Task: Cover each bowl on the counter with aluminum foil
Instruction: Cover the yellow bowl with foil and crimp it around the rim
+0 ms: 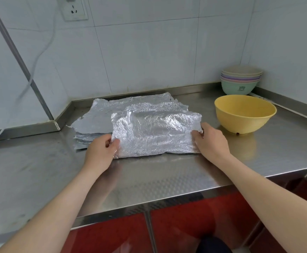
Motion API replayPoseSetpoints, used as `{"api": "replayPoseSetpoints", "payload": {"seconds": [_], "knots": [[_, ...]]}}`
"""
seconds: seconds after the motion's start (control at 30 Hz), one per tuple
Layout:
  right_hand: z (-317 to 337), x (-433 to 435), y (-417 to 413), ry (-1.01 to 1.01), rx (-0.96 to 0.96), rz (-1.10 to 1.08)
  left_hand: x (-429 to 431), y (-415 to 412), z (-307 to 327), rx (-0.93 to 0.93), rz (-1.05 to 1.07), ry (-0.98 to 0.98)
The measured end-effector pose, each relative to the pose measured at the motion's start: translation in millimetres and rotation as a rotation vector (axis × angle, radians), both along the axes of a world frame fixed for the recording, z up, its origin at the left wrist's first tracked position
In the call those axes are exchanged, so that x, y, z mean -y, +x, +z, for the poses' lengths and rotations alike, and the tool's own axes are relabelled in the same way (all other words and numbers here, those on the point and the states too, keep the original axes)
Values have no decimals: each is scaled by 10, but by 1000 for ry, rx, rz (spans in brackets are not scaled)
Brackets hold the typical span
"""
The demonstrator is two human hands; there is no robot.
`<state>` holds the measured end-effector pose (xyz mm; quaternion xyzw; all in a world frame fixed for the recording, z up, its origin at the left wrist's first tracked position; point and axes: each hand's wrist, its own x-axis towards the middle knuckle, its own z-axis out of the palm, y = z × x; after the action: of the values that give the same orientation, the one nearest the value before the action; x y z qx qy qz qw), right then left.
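Since your left hand [101, 149] and right hand [210, 141] fingers are both pinched on the crinkled silver foil sheet [154, 132], careful: it's thin, so yanking outward could tear it. The empty yellow plastic bowl [245, 114] sits just beyond your right fingers on the steel surface [158, 179].

Wall socket [73, 8] (cord [39, 52] dangling)

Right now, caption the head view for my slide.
Both hands grip a crumpled foil sheet beside an uncovered yellow bowl.
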<state>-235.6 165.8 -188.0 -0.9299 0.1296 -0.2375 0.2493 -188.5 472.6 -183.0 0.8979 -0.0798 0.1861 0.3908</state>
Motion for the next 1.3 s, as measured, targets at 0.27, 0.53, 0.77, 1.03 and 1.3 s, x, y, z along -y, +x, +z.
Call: {"api": "replayPoseSetpoints", "payload": {"seconds": [0.27, 0.53, 0.77, 1.03, 1.3], "knots": [[368, 172, -154, 792, -72, 502, 78, 28, 340, 123, -75, -512], [1403, 92, 223, 793, 445, 262, 296, -89, 897, 131, -199, -818], [2256, -353, 506, 225, 589, 274, 464, -347, 843, -206, -383, -1143], [1133, -915, 148, -368, 60, 475, 497, -374, 586, -353, -137, -1407], [314, -1231, 98, -504, 277, 272, 547, -381, 390, -430, -162, -1454]]}}
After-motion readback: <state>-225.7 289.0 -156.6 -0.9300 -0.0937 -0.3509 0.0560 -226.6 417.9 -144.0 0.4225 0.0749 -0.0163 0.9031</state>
